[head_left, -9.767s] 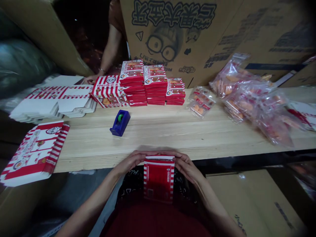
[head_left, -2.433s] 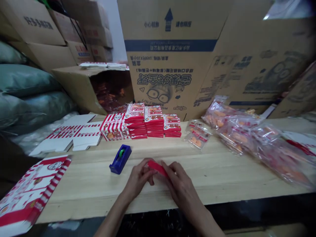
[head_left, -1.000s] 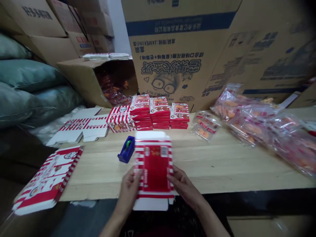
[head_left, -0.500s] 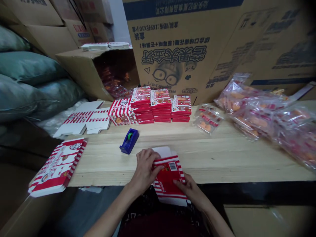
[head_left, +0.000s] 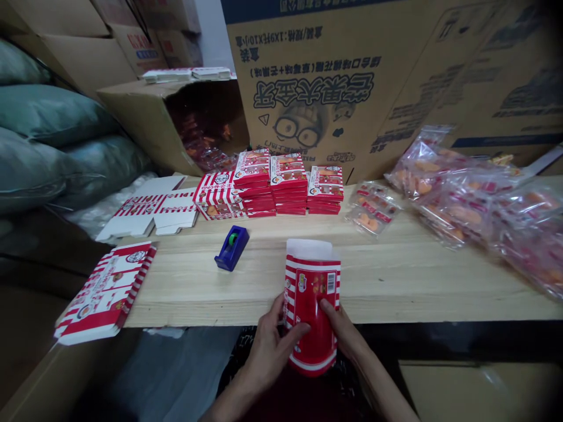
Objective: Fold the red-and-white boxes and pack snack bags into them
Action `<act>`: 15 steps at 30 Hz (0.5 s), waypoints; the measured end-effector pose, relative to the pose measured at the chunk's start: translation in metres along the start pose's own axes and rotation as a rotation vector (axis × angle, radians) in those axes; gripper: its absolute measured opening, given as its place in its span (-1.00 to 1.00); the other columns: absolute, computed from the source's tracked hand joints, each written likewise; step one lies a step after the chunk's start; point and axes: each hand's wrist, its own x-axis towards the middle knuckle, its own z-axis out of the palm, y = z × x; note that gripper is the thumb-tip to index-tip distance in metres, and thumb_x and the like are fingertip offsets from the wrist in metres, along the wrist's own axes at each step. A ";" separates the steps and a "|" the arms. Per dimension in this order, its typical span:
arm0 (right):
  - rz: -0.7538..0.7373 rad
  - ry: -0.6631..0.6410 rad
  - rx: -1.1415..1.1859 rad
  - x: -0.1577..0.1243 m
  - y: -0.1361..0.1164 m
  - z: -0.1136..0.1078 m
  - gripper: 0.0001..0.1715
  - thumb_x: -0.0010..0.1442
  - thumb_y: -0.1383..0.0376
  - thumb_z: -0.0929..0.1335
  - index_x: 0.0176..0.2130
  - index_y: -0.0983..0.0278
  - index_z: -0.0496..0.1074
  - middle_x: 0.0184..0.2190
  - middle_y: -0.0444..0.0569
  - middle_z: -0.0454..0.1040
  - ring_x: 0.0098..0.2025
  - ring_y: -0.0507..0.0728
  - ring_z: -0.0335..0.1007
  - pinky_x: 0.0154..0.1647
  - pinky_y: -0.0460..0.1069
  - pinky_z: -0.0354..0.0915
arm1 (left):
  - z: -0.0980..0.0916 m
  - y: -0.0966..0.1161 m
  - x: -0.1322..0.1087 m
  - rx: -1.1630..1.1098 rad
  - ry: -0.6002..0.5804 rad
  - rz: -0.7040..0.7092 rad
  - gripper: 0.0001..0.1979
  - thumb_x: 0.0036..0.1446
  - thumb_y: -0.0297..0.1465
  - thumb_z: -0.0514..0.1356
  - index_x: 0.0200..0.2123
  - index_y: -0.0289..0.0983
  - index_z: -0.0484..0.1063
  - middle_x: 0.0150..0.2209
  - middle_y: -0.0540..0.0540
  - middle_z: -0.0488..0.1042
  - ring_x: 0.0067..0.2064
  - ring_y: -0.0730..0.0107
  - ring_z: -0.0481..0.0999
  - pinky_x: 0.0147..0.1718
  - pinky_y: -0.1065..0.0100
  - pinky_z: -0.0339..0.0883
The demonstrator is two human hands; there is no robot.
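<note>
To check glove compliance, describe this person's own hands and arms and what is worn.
The left hand and right hand are bare: no gloves, watch or bracelet shows. No sleeve covers the visible forearms. A dark red top and black cloth with white markings show below.

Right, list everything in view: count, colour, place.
Table: one, pale wood, centre.
Held carton: one, red and white, lower centre.
Tape dispenser: one, blue, on table.
Stacked cartons: many, red and white, table's back.
Open box: one, brown, back left.
Flat cartons: many, red and white, table's left, atop open box.
Packets: many, clear with orange, table's right.
Large box: at least one, brown, behind table.
Sacks: several, green, far left.
Stacked boxes: several, brown, upper left.
Lower box: one, brown, lower right.
Clothing: count unclear, dark, bottom centre.
Left hand: one, bare, held carton's left side.
Right hand: one, bare, held carton's right side.
</note>
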 end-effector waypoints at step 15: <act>0.015 -0.144 -0.038 -0.010 -0.019 -0.016 -0.32 -0.19 -0.06 0.65 -0.08 0.08 0.63 0.01 0.13 0.66 0.14 0.53 0.53 0.15 0.39 0.41 | -0.018 -0.011 0.007 0.015 0.055 0.100 -0.51 0.21 0.04 0.24 0.01 -0.15 0.65 -0.07 -0.22 0.66 0.00 -0.12 0.61 0.01 0.01 0.50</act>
